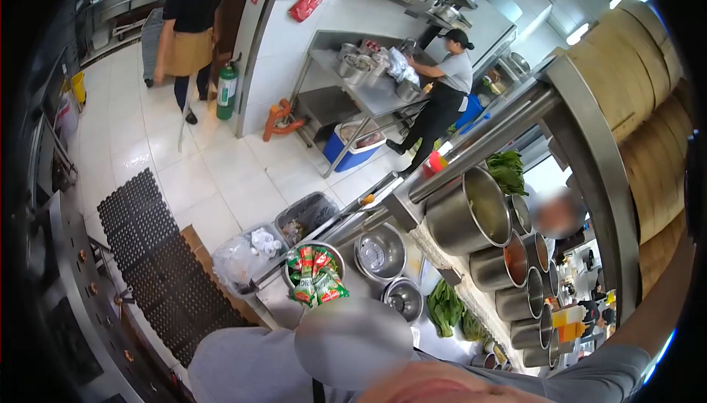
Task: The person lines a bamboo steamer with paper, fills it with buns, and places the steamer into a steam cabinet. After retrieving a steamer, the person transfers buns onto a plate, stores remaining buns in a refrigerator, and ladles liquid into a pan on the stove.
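Note:
A raised forearm [666, 307] with a grey sleeve reaches up along the right edge of the view, beside a stack of bamboo steamers [655, 108] on a high metal shelf. The hand at its end lies outside the picture, so what it touches is hidden. My other hand does not show either. Under that shelf stand several steel pots [471, 211], one holding red sauce [515, 259]. Leafy greens [445, 307] lie on the counter below, near steel bowls [381, 252]. One bowl holds green and red packets [317, 274].
A person in a grey shirt [239, 366] is close at the bottom. Another works at a steel table [361, 93]; a person in an apron [188, 53] stands near a green cylinder [227, 90]. Bins [247, 256] and a black mat [147, 233] are on the floor.

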{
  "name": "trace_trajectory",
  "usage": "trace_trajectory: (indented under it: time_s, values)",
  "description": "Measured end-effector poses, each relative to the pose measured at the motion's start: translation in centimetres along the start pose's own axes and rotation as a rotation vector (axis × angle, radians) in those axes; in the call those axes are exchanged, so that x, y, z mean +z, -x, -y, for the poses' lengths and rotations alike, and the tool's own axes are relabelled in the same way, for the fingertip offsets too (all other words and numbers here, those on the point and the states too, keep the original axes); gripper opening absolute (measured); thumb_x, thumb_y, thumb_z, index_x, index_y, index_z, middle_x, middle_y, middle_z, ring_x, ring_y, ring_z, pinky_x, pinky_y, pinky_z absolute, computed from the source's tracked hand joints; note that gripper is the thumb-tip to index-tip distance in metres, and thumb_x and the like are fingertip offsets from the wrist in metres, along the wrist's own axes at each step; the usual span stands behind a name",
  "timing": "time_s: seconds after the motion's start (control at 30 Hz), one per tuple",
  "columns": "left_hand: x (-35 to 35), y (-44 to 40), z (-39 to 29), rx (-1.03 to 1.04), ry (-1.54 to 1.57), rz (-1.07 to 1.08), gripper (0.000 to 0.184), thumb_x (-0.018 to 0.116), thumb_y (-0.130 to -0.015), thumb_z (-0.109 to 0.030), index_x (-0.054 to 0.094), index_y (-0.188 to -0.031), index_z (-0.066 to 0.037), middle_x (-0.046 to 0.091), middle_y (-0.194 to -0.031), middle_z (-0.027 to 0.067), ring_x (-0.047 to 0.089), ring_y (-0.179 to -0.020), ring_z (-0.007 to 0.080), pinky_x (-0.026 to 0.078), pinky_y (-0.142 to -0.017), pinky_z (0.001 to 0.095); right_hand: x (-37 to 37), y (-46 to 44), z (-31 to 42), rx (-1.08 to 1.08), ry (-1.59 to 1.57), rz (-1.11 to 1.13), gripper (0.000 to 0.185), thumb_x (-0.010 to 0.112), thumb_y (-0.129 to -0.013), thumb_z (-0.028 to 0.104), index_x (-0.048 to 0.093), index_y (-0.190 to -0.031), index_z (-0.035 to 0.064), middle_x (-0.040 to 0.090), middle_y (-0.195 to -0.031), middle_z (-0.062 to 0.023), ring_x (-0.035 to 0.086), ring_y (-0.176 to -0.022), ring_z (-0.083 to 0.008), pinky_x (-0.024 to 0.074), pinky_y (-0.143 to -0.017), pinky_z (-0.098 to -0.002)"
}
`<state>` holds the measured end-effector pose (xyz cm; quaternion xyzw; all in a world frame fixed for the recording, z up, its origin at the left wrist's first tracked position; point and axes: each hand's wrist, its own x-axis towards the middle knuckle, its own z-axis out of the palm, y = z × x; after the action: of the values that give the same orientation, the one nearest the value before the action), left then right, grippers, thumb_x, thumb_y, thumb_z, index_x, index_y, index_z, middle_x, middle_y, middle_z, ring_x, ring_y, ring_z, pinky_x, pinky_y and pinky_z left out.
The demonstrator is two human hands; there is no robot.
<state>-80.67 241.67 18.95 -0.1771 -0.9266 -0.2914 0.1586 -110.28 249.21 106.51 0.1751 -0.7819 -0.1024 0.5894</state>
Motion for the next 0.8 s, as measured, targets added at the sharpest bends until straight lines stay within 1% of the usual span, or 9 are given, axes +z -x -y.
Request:
trace_trajectory:
  time_s: [0.17,0.33,0.5,0.57,0.6,0.7,0.77,0.8]
  values:
    - [0.3,1.1,-0.6,-0.02,-0.009,-0.004,0.033,0.062,-0.082,-0.032,0.059,-0.109,-0.013,0.053,-0.093,0.0121,0.058,-0.086,0.029,0.05,-0.076,0.0388,0.4,3.0,1.2,-0.053,-0.056,0.036,0.051,0.063,-0.076,0.026,0.055,-0.121,0.0032,0.056,-0.121,-0.0199,0.054,-0.113,-0.0363,0.0455,-0.095,-0.0452]
    - [0.9,2.8,-1.1,-0.035,-0.028,0.0,0.032,0.062,-0.082,-0.032,0.06,-0.107,-0.013,0.053,-0.092,0.0118,0.058,-0.086,0.0286,0.05,-0.076,0.0389,-1.4,8.3,2.2,-0.125,-0.138,0.076,0.054,0.066,-0.074,0.025,0.055,-0.122,0.0034,0.054,-0.123,-0.019,0.053,-0.115,-0.0352,0.0453,-0.095,-0.0444]
    - [2.0,4.8,-1.9,-0.071,-0.04,-0.021,0.03,0.061,-0.081,-0.032,0.06,-0.105,-0.013,0.052,-0.092,0.0116,0.058,-0.086,0.0283,0.05,-0.076,0.039,-5.9,16.2,3.0,-0.215,-0.226,0.117,0.057,0.068,-0.072,0.024,0.054,-0.123,0.0036,0.053,-0.126,-0.0182,0.052,-0.116,-0.0342,0.0451,-0.095,-0.0436]
    - [1.6,4.9,-1.9,-0.055,-0.044,-0.081,0.027,0.065,-0.078,-0.032,0.059,-0.097,-0.013,0.053,-0.09,0.0103,0.058,-0.087,0.0269,0.049,-0.075,0.039,-8.2,20.4,3.0,-0.251,-0.255,0.138,0.059,0.069,-0.071,0.024,0.054,-0.124,0.0036,0.052,-0.126,-0.0179,0.052,-0.117,-0.0337,0.0451,-0.096,-0.0433]
    - [1.3,4.6,-2.4,-0.038,-0.043,-0.153,0.026,0.068,-0.075,-0.033,0.058,-0.088,-0.013,0.053,-0.089,0.009,0.057,-0.088,0.0256,0.048,-0.074,0.0391,-9.6,22.5,3.1,-0.271,-0.27,0.154,0.059,0.07,-0.071,0.024,0.054,-0.124,0.0036,0.052,-0.127,-0.0177,0.052,-0.117,-0.0335,0.045,-0.096,-0.0431]
    - [0.1,4.7,-3.0,-0.039,0.032,-0.172,0.027,0.067,-0.076,-0.034,0.059,-0.09,-0.012,0.053,-0.089,0.0086,0.057,-0.087,0.0262,0.048,-0.075,0.0386,-14.0,29.6,2.9,-0.31,-0.316,0.196,0.061,0.071,-0.069,0.024,0.054,-0.125,0.0037,0.051,-0.128,-0.0173,0.051,-0.118,-0.0329,0.0449,-0.096,-0.0426]
    - [-0.4,4.7,-3.2,-0.01,0.097,-0.171,0.029,0.068,-0.074,-0.032,0.058,-0.09,-0.011,0.053,-0.09,0.0103,0.057,-0.087,0.0287,0.048,-0.075,0.0419,-17.3,33.9,2.5,-0.336,-0.34,0.234,0.063,0.072,-0.069,0.023,0.054,-0.125,0.0038,0.05,-0.129,-0.0169,0.051,-0.119,-0.0325,0.0448,-0.096,-0.0423]
    - [-1.5,4.7,-3.8,-0.045,0.106,-0.174,0.029,0.069,-0.074,-0.033,0.058,-0.089,-0.011,0.053,-0.091,0.0105,0.056,-0.088,0.0292,0.047,-0.075,0.0421,-19.2,35.8,2.1,-0.345,-0.348,0.255,0.063,0.072,-0.068,0.023,0.053,-0.126,0.0038,0.05,-0.13,-0.0168,0.051,-0.119,-0.0323,0.0448,-0.096,-0.0421]
